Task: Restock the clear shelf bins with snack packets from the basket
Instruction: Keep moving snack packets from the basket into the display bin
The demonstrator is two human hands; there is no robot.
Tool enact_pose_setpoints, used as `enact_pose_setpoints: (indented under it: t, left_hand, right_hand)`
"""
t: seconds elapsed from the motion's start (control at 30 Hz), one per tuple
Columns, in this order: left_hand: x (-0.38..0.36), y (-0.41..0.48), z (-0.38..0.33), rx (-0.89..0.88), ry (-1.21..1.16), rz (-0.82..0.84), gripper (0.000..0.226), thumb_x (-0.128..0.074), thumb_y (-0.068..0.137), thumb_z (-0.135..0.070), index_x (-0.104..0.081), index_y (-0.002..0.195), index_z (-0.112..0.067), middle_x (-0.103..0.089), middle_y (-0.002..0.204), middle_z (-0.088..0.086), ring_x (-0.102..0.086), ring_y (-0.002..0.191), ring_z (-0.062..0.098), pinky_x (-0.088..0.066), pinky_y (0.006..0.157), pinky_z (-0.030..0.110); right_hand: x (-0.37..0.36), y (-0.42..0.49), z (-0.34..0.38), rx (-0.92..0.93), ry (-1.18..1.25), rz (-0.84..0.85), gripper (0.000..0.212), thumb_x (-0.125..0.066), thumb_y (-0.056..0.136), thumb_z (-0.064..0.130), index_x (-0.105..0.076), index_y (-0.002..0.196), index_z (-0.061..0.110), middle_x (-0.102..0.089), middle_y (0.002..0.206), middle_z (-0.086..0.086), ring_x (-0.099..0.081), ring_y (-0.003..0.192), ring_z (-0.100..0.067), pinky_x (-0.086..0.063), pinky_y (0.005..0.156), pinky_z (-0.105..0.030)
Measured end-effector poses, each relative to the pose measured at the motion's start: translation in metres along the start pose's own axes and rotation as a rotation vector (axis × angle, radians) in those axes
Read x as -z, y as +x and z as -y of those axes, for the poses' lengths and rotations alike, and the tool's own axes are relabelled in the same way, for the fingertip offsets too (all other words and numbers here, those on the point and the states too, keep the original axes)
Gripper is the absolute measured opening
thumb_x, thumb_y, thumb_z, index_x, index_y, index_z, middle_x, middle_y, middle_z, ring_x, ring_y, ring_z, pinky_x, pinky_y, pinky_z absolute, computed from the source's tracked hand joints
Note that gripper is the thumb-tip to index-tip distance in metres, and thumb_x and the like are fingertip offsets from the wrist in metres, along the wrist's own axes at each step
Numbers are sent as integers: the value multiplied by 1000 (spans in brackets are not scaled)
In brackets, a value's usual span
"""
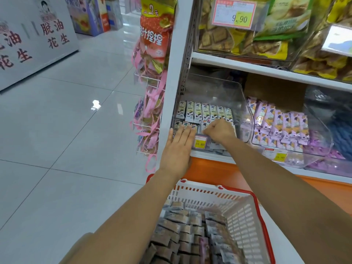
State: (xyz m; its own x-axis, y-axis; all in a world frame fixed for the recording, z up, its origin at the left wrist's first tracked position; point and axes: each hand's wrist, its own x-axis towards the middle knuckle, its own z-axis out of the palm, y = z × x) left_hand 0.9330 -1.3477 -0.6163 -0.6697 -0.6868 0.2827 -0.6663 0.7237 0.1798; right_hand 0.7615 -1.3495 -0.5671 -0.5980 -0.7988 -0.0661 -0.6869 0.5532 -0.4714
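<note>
- Head view: the landmark is the clear bin [213, 103] on the lower shelf, at the left end of the rack, just above the basket [245, 212].
- The left hand [179, 147] lies flat against the bin's front left corner, fingers straight and pressed together, fingertips over the lip and touching the front row of packets; I judge it steadies that row so it stays upright.
- The right hand [221, 130] is curled into a loose fist at the bin's front middle, knuckles up. It seems to be tucking or pinching a packet into the front row, but the fingers hide what it grips, so I cannot tell for sure.
- Inside the bin, the pale snack packets [205, 111] stand on edge, side by side, so more fit and the printed faces show. The back row shows about seven; the front row is partly covered by the hands and cannot be counted.
- A yellow price tag [200, 142] sits on the bin's front wall, between the two hands.
- Right of the bin stands a second clear bin [323, 145] with purple packets [282, 126] in two rows; too many overlap for a firm count.
- Below the bin, the white basket with red rim holds the remaining stock: dozens of grey-brown packets [181, 231] lying loosely, so much restocking looks left.
- Two hands, two lower bins and one basket are in view.
</note>
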Motion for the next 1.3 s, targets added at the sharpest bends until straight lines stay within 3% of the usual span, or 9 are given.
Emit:
enact_pose_setpoints:
  t: [0.17,0.27,0.4,0.57,0.63,0.8,1.0,1.17,1.3]
  left_hand:
    - [3,-1,2,-15,0,38,83,-47,94,-13,7,157,-18,8,165,1,14,150,19,13,121,42]
    - [8,-9,2,-27,-8,34,82,-46,96,-19,10,156,-16,15,163,3,19,149,19,16,120,41]
    - [-1,-45,9,-30,-37,-32,79,-49,90,-18,-7,157,-11,-2,165,7,3,152,23,7,122,41]
    - [-40,-101,30,117,-72,42,69,-60,82,-18,-40,146,-4,-40,151,16,-36,140,35,-20,119,48]
    - [-54,-122,39,195,-63,174,71,-65,84,-20,-36,148,-8,-34,155,14,-30,144,33,-13,120,45]
    - [-91,-156,59,354,-63,440,68,-36,102,-21,3,157,-15,4,165,4,0,152,22,-1,123,38]
    - [-122,-183,70,310,-115,370,80,-40,96,-9,21,148,-14,30,153,-1,17,149,20,20,109,27]
    - [-128,-184,72,282,-164,316,83,-49,91,-6,8,150,-11,15,158,1,9,149,20,12,115,28]
    - [-128,-184,73,283,-155,333,81,-52,89,-6,-4,155,-6,1,163,8,-1,151,25,2,120,33]
  right_hand:
    - [2,-17,-8,156,109,-87,18,-59,92,12,-74,85,5,-72,82,-9,-63,71,-17,-47,71,-25]
    - [4,-39,-9,317,280,-226,18,-57,92,5,-72,100,11,-60,81,7,-57,74,-8,-48,74,-23]
    - [-13,-78,-8,514,375,-259,20,-56,92,3,-70,101,14,-60,92,3,-54,82,-2,-45,75,-12]
    - [-77,-116,-28,503,364,-46,18,-56,93,8,-71,98,18,-57,86,7,-53,76,-4,-42,69,-15]
    - [-109,-128,-44,474,298,39,19,-56,93,9,-71,100,17,-56,86,10,-52,74,-1,-42,69,-16]
    - [-171,-131,-75,402,91,311,20,-55,92,15,-71,104,19,-65,100,0,-59,85,-12,-48,78,-28]
    - [-216,-123,-103,300,-120,487,22,-55,93,17,-67,112,17,-64,110,-1,-61,98,-18,-46,82,-27]
    - [-258,-132,-132,222,-225,612,20,-52,92,18,-66,104,12,-67,106,-8,-62,94,-23,-53,79,-34]
    - [-290,-147,-141,190,-294,669,29,-56,89,16,-57,118,13,-53,125,-8,-52,115,-29,-45,92,-36]
